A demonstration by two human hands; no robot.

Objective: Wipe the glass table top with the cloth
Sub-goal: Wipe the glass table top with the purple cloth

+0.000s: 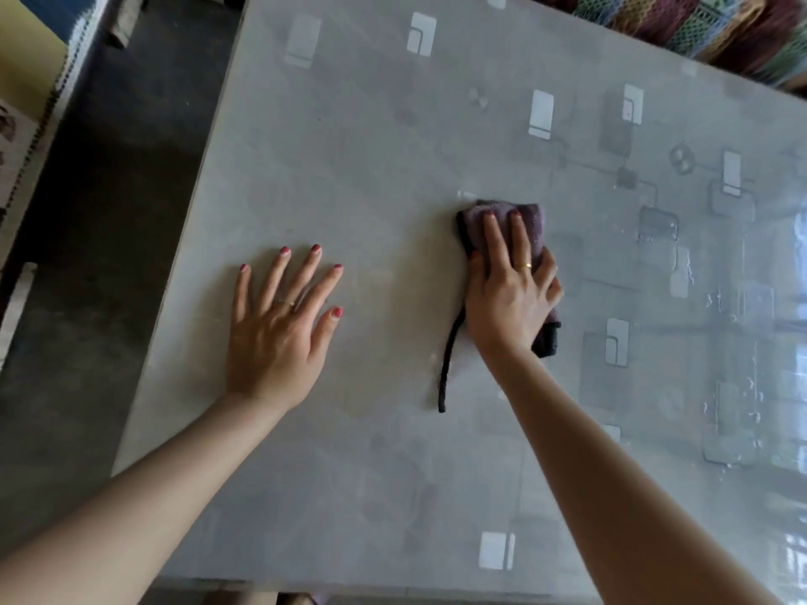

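Observation:
The glass table top (pixel 358 137) fills most of the view, grey with pale rectangle patterns under it. A folded purple cloth (pixel 530 220) with a dark edge lies near its middle, and a thin dark strand trails from it toward me. My right hand (pixel 508 294) presses flat on the cloth, fingers stretched over it and thumb on its left side. My left hand (pixel 279 329) rests palm down on the bare glass to the left of the cloth, fingers spread, holding nothing.
The table's left edge runs diagonally beside a dark floor (pixel 109 189). A patterned woven fabric (pixel 698 24) lies past the far right corner. Droplets and window glare show on the right side of the glass (pixel 720 299). Furniture with a beaded edge (pixel 39 107) stands far left.

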